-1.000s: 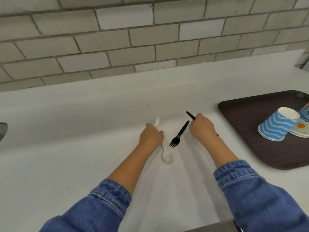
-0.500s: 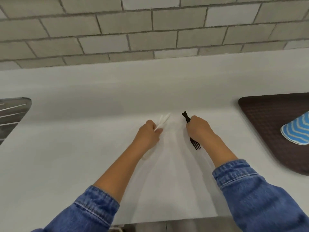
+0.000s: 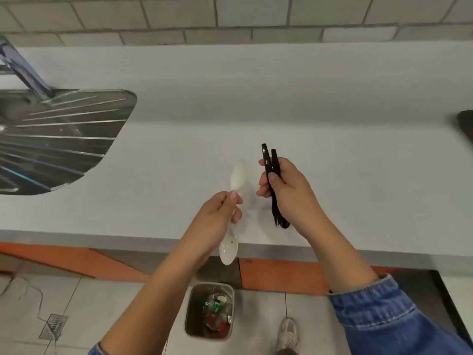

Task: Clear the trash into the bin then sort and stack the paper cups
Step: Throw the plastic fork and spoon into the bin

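Note:
My left hand [image 3: 217,219] grips white plastic spoons [image 3: 228,248], one bowl pointing up and one hanging down past the counter's front edge. My right hand [image 3: 289,193] grips black plastic cutlery [image 3: 268,162], a fork and a second black piece, handles up and tines down. Both hands hover above the front of the white counter [image 3: 281,98]. Below them on the floor stands a small grey bin [image 3: 211,290] with coloured trash inside. No paper cups are in view.
A steel sink drainer [image 3: 58,139] with a tap is set into the counter at the left. A dark tray's corner [image 3: 466,124] shows at the right edge. A floor drain [image 3: 53,326] lies lower left; a shoe [image 3: 288,334] stands right of the bin.
Both hands lifted the cutlery off the counter and drew back toward its front edge. The view tilted down and left, revealing the bin and floor; the tray with cups slid out of view.

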### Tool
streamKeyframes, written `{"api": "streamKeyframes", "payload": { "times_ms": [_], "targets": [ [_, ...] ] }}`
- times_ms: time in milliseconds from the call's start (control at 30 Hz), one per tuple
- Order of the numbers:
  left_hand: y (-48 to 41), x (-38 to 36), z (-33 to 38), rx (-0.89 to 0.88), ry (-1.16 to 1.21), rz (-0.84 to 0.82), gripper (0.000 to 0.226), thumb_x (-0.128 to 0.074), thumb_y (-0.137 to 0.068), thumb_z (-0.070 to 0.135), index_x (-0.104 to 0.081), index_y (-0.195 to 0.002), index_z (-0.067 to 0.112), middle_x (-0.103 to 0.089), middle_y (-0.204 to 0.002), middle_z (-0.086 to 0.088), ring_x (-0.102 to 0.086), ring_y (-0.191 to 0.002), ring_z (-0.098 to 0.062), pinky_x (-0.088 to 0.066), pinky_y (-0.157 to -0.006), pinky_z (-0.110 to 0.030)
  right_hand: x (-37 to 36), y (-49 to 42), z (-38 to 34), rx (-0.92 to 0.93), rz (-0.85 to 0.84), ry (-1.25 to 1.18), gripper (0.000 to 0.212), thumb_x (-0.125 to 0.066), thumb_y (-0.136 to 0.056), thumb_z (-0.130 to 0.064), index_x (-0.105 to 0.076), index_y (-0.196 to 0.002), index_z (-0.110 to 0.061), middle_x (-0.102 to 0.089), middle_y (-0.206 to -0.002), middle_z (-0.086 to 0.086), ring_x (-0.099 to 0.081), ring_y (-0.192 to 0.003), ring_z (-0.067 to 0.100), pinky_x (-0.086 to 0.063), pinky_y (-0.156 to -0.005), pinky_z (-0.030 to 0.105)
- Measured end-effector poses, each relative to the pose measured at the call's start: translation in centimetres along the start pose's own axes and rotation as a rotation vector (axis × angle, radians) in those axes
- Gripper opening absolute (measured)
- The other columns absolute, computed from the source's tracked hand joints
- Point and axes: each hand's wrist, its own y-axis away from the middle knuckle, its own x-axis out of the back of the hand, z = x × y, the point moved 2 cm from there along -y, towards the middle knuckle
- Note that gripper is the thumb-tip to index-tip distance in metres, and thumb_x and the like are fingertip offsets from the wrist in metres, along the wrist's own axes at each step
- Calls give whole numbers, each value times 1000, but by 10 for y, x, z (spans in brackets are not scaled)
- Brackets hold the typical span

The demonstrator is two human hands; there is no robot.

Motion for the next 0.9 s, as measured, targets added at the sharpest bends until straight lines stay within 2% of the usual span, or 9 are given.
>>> {"api": "streamKeyframes", "payload": {
  "times_ms": [67, 167, 300, 400, 533, 667, 733, 833, 900],
  "targets": [
    [23, 30, -27, -47, 39, 7, 33, -34, -101, 36, -51, -80, 18, -51, -68, 7, -43, -64, -6, -36, -66, -22, -39, 27, 3, -22, -15, -122, 31, -31, -101, -8, -54, -116, -21, -54, -77, -2, -52, -66, 10, -46, -64, 13],
    [48, 59, -63, -81, 94, 54, 34, -36, -101, 32, -52, -76, 15, -51, -69, 6, -44, -62, 0, -38, -62, -11, -81, 58, 16, -10, -35, -194, 30, -30, -103, -14, -56, -114, -25, -50, -72, -5, -47, -63, 8, -43, -63, 13],
    [72, 83, -122, -67, 223, 69, 28, -39, -100, 19, -56, -82, 6, -54, -72, 1, -48, -62, 1, -38, -57, -3, -135, 89, 48, -6, -76, -166, 26, -32, -102, -12, -53, -104, -28, -56, -73, -9, -55, -70, 8, -44, -78, 19],
    [72, 79, -181, -14, 257, 65, 23, -45, -97, 18, -60, -86, 5, -64, -77, -3, -57, -71, -6, -44, -66, -10, -163, 103, 93, -78, -115, -84, 23, -36, -101, -16, -54, -95, -28, -64, -82, -11, -56, -79, -2, -42, -81, 22],
    [54, 52, -281, 190, 285, 129, 18, -51, -96, 16, -65, -92, 5, -72, -82, -2, -66, -75, -3, -48, -67, -10, -195, 107, 177, -215, -151, -23, 28, -37, -100, -9, -55, -90, -29, -65, -95, -8, -59, -90, -2, -42, -81, 15],
    [23, 13, -381, 304, 238, 128, 13, -52, -97, 17, -64, -94, 14, -71, -88, -6, -65, -83, -15, -49, -65, -11, -226, 100, 284, -307, -153, 95, 25, -38, -98, -11, -53, -92, -31, -67, -98, -5, -63, -97, 11, -49, -91, 33],
    [7, -5, -428, 304, 166, 102, 12, -51, -97, 19, -63, -97, 22, -71, -93, -7, -66, -88, -19, -52, -72, -18, -243, 97, 337, -330, -148, 148, 19, -40, -97, -13, -54, -97, -25, -65, -100, 0, -62, -97, 14, -49, -91, 37],
    [-15, -27, -493, 308, 70, 80, 11, -52, -97, 22, -63, -96, 26, -71, -95, -11, -66, -92, -27, -52, -84, -41, -262, 94, 399, -364, -132, 180, 17, -41, -98, -11, -51, -101, -24, -61, -105, -1, -58, -97, 13, -44, -87, 26],
    [-28, -37, -526, 310, 0, 65, 12, -54, -95, 22, -65, -100, 21, -71, -94, -8, -66, -88, -23, -52, -83, -39, -270, 94, 433, -390, -155, 207, 19, -43, -97, -11, -51, -106, -26, -60, -108, -4, -57, -100, 12, -43, -87, 23]
  ]
}}
